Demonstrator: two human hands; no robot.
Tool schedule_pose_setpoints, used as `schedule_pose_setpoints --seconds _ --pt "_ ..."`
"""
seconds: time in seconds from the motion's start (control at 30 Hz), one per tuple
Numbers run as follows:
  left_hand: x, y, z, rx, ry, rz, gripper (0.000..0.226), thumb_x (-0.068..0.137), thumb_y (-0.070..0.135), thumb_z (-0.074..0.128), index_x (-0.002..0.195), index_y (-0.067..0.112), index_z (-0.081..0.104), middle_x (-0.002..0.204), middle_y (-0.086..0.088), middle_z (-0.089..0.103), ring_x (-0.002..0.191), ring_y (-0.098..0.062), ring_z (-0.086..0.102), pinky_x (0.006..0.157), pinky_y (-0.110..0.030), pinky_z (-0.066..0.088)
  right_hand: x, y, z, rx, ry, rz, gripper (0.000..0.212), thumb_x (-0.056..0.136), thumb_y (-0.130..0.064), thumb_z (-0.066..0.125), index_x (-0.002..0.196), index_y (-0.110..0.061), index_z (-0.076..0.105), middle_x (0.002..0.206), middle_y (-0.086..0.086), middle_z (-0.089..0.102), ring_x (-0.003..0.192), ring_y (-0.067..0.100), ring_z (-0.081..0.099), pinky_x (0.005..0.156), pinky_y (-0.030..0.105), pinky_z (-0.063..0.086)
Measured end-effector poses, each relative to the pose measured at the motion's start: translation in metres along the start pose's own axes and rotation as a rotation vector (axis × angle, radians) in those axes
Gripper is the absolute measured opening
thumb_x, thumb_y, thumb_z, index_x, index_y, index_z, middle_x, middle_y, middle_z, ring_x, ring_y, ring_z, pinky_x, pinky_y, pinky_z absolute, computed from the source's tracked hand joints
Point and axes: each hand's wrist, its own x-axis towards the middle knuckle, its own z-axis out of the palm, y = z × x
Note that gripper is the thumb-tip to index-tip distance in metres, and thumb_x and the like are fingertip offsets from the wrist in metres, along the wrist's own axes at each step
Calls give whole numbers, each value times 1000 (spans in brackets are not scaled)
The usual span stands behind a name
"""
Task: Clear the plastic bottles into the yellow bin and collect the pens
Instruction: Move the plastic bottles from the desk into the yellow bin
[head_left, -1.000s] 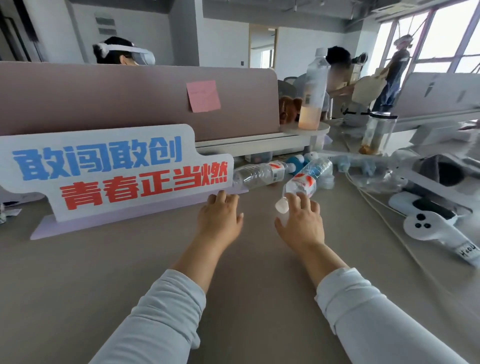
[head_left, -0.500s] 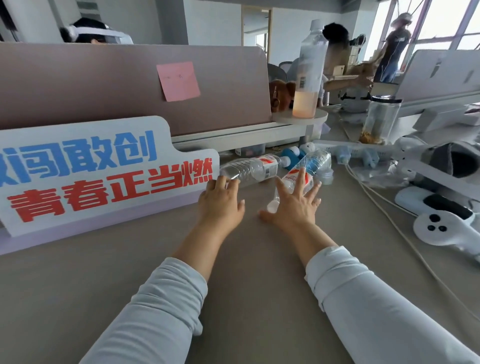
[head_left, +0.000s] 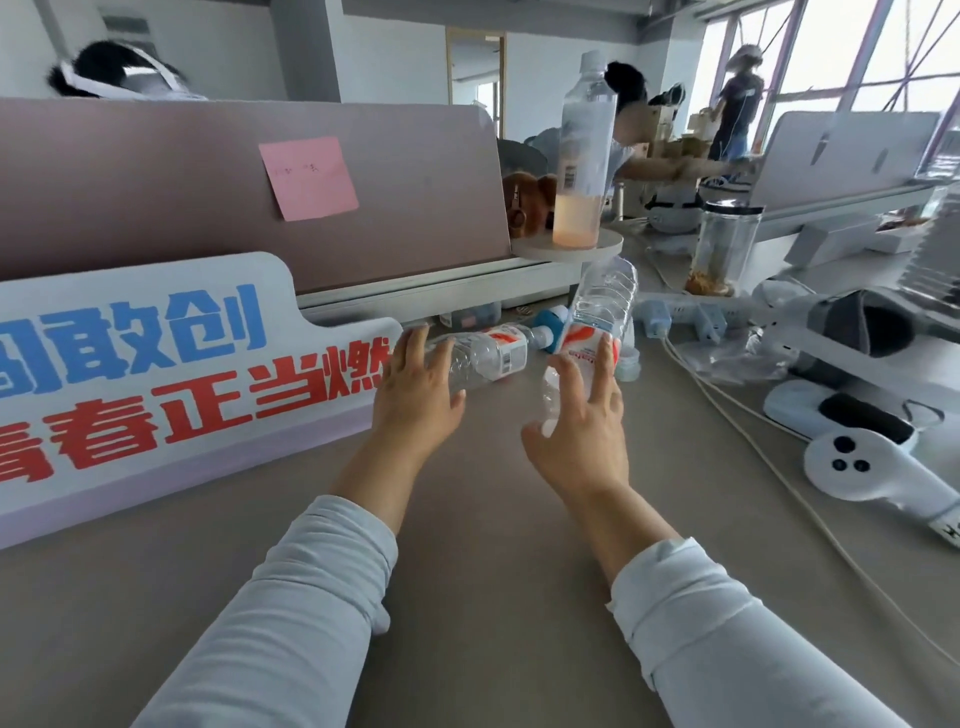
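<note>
1. Tilted bottle (head_left: 598, 312): clear ribbed plastic with a red-and-white label, raised off the surface (head_left: 467, 545), base up and neck down toward the palm. It looks empty. The right grip (head_left: 582, 441) grasps it, fingers curled over the label and thumb beside the neck.
2. Lying bottle (head_left: 488, 356): the same make, on its side on the surface, just left of item 1. Its contents cannot be told. The left grip (head_left: 415, 395) is released, fingers spread and laid over the base end.
3. Tall bottle (head_left: 584, 156): a clear cylinder standing upright on a round white shelf (head_left: 608, 247), with pale orange liquid in its lowest part.
4. Jar (head_left: 723, 249): clear with a dark lid, upright at the right rear, brownish matter at the bottom.
5. Sign (head_left: 182, 374): a flat white board with blue and red characters, standing just left of the left grip.
6. Note (head_left: 309, 176): pink paper stuck to the mauve partition (head_left: 130, 197).
7. Controller (head_left: 872, 473): smooth white plastic, lying at the right.
</note>
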Motion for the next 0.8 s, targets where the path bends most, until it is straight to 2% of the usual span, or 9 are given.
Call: schedule_pose_setpoints --seconds 0.13,0.23,0.3,0.37,0.47,0.63,0.8 --pt "16 -1 12 35 -69 21 75 95 41 48 152 25 2 159 -7 -10 147 -29 -7 118 -42 11 2 -1 4 10 -5 -35 65 82 -20 59 139 -33 29 157 -2 -20 145 29 4 101 39 39" --pt "22 -7 22 69 -119 13 77 95 43 47 152 24 -3 159 -10 -8 147 -31 -6 118 -42 6 5 2 6 11 -8 -34 64 82 -21 59 138 -33 30 157 -2 -20 145 28 6 101 38 39" --pt "24 -8 26 92 -118 2 79 92 45 51 151 21 5 157 -13 9 145 -34 6 118 -43 13 7 2 8 15 -6 -35 64 81 -22 60 137 -32 31 157 0 -18 144 29 8 103 39 38" --pt "24 -6 25 90 -80 -15 79 86 49 60 146 17 21 146 -14 24 136 -34 25 112 -41 29 8 3 9 20 -1 -30 64 81 -22 60 137 -32 31 158 1 -17 144 31 10 104 39 37" --pt "20 1 24 49 -75 -35 82 78 52 68 140 15 28 139 -15 28 122 -29 44 97 -36 46 7 4 10 20 -1 -28 64 81 -21 60 137 -32 32 158 1 -16 143 31 11 103 40 37" --pt "7 4 17 31 -62 16 81 84 44 64 149 26 18 147 -11 25 131 -31 35 100 -39 44 6 3 6 33 -1 -23 64 81 -21 60 137 -31 32 158 2 -15 142 32 14 101 40 39" --pt "-26 2 -12 62 -30 8 78 87 43 60 150 28 16 147 -7 29 131 -30 35 96 -37 45 -5 -7 -4 36 -32 -32 62 79 -22 60 135 -31 34 159 2 -11 140 33 19 99 39 40"
